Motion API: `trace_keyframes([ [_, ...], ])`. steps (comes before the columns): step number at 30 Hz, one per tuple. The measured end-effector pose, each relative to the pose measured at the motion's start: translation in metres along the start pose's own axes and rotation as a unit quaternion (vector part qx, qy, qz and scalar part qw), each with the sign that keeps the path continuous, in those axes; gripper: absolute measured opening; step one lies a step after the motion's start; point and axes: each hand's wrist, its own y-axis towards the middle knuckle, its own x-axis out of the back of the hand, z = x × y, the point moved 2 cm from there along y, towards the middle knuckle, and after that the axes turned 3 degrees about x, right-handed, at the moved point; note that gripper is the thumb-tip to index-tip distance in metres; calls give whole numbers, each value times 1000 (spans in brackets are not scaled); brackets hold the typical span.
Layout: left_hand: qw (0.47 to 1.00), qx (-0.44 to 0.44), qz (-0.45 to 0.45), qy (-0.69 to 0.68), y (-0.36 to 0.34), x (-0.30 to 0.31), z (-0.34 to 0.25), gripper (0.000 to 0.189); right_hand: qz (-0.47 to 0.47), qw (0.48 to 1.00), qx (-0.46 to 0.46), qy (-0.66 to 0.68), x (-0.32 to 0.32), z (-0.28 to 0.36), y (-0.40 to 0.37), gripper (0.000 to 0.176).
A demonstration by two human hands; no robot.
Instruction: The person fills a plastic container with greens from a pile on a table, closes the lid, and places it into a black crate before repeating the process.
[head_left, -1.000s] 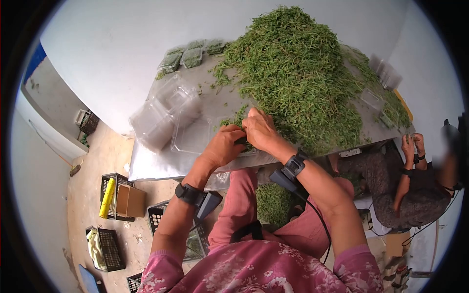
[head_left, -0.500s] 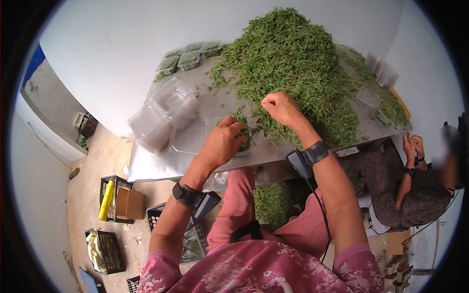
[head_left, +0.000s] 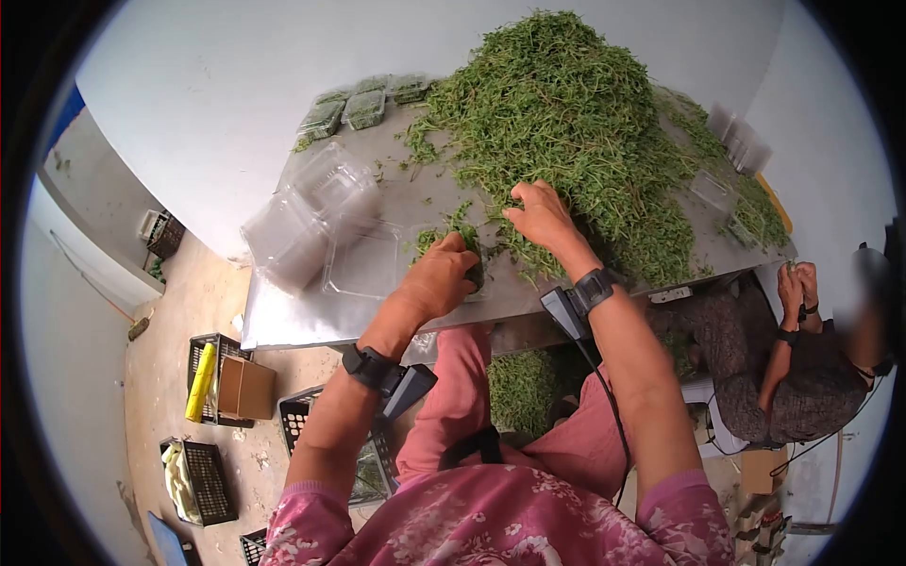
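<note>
Empty clear containers [head_left: 302, 212] sit stacked at the left of the desk [head_left: 302, 325]. Beside them the left hand [head_left: 439, 278] presses a herb tuft [head_left: 472, 274] into an open tray [head_left: 363, 264], fingers curled tight on it. The right hand [head_left: 543, 215] (fingers bunched together) pinches sprigs at the near edge of the herb heap [head_left: 576, 123].

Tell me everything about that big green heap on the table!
The green heap is a tall mound of thin, leafy sprigs, loose and tangled. It lies on the grey metal table, spilling toward the edges. The right hand digs into its near edge; the left hand holds a small clump beside it.
</note>
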Motion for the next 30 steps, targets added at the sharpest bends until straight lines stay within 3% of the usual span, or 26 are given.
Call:
trace_keyframes([
  [2,1000,6,6,-13,1,-2,3,30,-17,1000,-5,-21,-7,6,1,40],
  [6,1000,7,5,-23,1,-4,8,39,41,987,-47,-147,-17,12,4,40],
  [10,999,-1,-1,-37,1,-6,12,42,15,974,4,-225,-32,0,7,18],
  [16,999,6,-6,-33,0,-6,12,43,5,966,61,-250,-29,-5,3,13],
  [19,999,4,-18,-35,-2,-7,11,41,-51,973,70,-215,-24,-11,7,9],
  [23,999,8,-29,-44,-3,-8,11,39,-110,992,52,23,1,-16,11,10],
  [30,997,-2,-39,-70,-4,-2,8,39,-82,988,-5,134,18,-17,4,11],
])
